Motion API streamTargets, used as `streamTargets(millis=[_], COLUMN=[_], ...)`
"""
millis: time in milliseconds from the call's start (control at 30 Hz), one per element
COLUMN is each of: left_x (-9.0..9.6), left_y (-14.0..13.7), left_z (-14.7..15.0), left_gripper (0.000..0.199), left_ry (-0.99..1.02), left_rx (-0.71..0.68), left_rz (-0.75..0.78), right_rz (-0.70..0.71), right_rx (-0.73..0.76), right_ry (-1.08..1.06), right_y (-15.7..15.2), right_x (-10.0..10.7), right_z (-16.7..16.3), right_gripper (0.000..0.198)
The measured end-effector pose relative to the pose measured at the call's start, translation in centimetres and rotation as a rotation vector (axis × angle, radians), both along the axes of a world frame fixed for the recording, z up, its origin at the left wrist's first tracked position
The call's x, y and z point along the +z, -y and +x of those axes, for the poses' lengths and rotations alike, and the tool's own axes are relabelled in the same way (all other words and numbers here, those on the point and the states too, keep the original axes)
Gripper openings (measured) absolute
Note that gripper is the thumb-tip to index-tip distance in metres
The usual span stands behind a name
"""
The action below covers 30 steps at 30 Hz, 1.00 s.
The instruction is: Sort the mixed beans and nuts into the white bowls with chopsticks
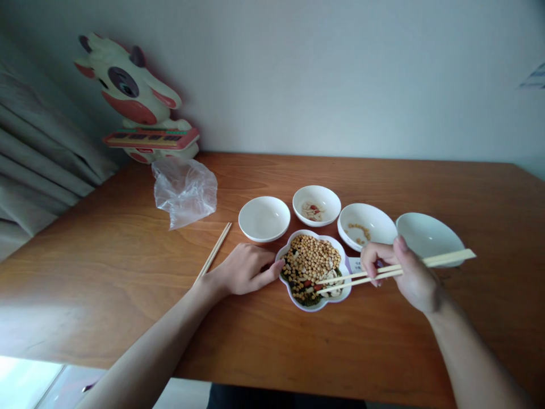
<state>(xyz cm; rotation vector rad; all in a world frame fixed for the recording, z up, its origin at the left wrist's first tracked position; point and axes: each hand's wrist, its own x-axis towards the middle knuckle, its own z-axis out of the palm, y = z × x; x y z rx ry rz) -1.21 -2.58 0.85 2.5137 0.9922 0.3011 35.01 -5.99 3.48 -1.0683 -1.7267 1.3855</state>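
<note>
At the flower-shaped dish (308,308), touched by the half-curled left hand (244,270), hold unclear, chopsticks (443,259) are now pinched in the right hand (411,275).

And here's the tabletop (323,352), brown wood, busy through the middle: a flower-shaped dish (311,308) sits there, and four white bowls (264,218) curve round behind it. Over to the left, one pair of chopsticks (214,251) lies aslant! Beyond that, a crumpled clear plastic bag (186,190), and near the back left corner, a cow toy (138,105) stands with its keyboard.
</note>
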Motion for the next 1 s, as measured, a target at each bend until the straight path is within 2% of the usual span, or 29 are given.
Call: streamTargets(millis=[167, 367, 633, 733, 867, 1000], left_x=[0.0, 0.0, -0.1, -0.1, -0.3, -0.4], left_y=[0.1, 0.1, 0.0, 0.0, 0.0, 0.0], left_z=[0.0, 0.0, 0.0, 0.0, 0.0, -0.1], left_gripper=[0.057, 0.056, 0.056, 0.056, 0.055, 0.054], left_ry=[-0.001, -0.005, -0.003, 0.008, 0.022, 0.006], left_rx=[0.001, 0.004, 0.005, -0.004, -0.019, -0.012], left_rz=[-0.004, -0.012, -0.017, -0.005, -0.009, -0.018], right_rz=[0.033, 0.056, 0.088, 0.207, 0.428, 0.524], right_rx=[-0.018, -0.12, -0.242, -0.336, -0.542, -0.717], right_ry=[-0.004, -0.017, -0.258, -0.355, -0.398, -0.4], right_y=[0.1, 0.0, -0.2, -0.5, -1.0, -1.1], right_x=[0.2, 0.0, 0.6, 0.4, -0.2, -0.5], right_z=[-0.4, -0.4, -0.4, 0.0, 0.2, -0.3], right_gripper=[0.081, 0.081, 0.079, 0.082, 0.084, 0.08])
